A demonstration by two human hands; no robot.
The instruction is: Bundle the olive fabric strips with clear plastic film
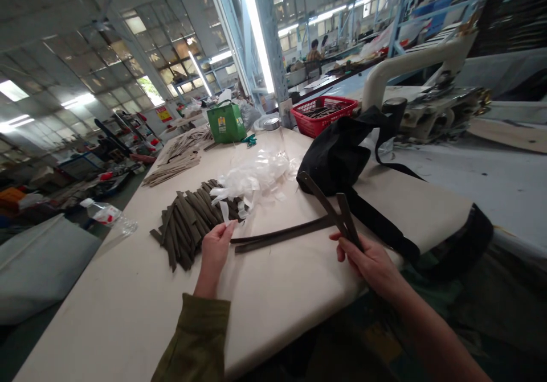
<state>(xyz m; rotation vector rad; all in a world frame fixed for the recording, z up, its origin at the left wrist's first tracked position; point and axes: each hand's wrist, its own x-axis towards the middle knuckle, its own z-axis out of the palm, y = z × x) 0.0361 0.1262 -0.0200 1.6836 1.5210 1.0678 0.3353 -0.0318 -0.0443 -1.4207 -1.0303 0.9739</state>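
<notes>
My right hand is closed around dark olive-brown strips, whose upper ends stick out above the fingers. Two long lengths of the same dark strip reach leftward from it over the table towards my left hand. The thumb and finger of my left hand are pinched on the end of a thin white film strip. Just beyond that hand lies a loose heap of translucent white film strips. Beside it, to the left, is a pile of cut dark strips.
A black bag with a strap lies right of the film. Behind are a red basket, a green bag and pale strips. A plastic bottle lies at the table's left edge. A machine stands right.
</notes>
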